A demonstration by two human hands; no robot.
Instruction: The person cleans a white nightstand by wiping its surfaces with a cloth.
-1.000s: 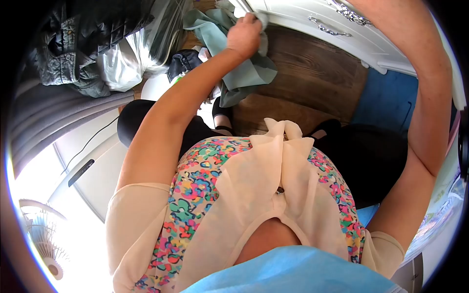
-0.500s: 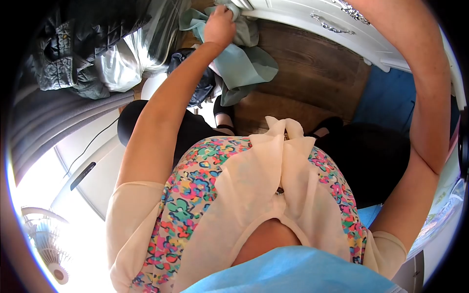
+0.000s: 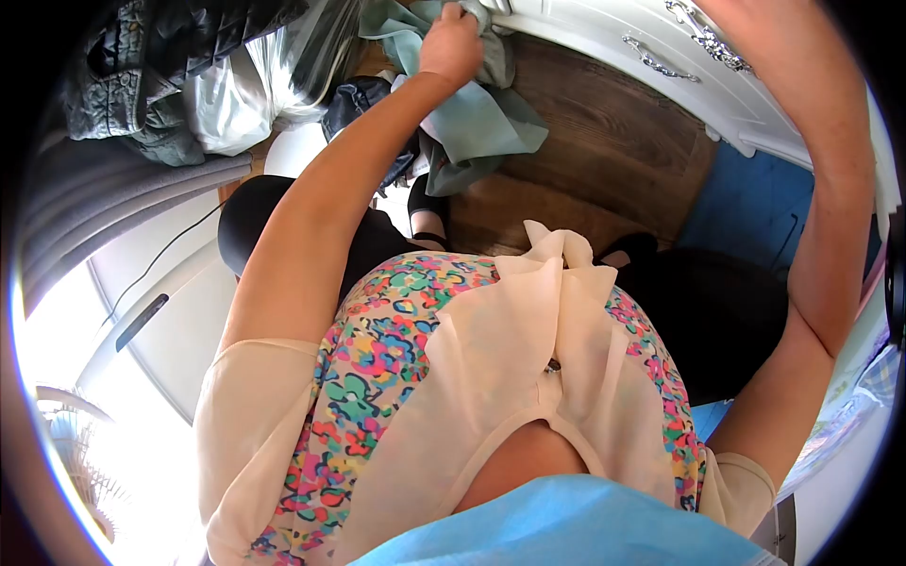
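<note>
My left hand (image 3: 453, 44) reaches out to the top of the view, its fingers curled closed on a pale grey-green cloth (image 3: 481, 123). That cloth hangs in loose folds beneath the hand, over the wooden floor. A greyer fold of cloth (image 3: 497, 58) lies just right of my fingers. On the other side, my right forearm (image 3: 840, 179) stretches up past the top edge near the white drawers, and the right hand itself is outside the frame.
White drawers (image 3: 604, 28) with ornate metal handles (image 3: 658, 62) border the dark wooden floor (image 3: 595, 123). Left are clear plastic bags (image 3: 226, 108), a dark quilted jacket (image 3: 104, 123) and a black bag (image 3: 354, 108). A blue surface (image 3: 741, 198) lies right; a fan (image 3: 80, 453) stands lower left.
The view has shifted slightly, so the drawers and cloth appear a little further right. My left hand keeps its hold on the cloth, which stays in nearly the same folds.
</note>
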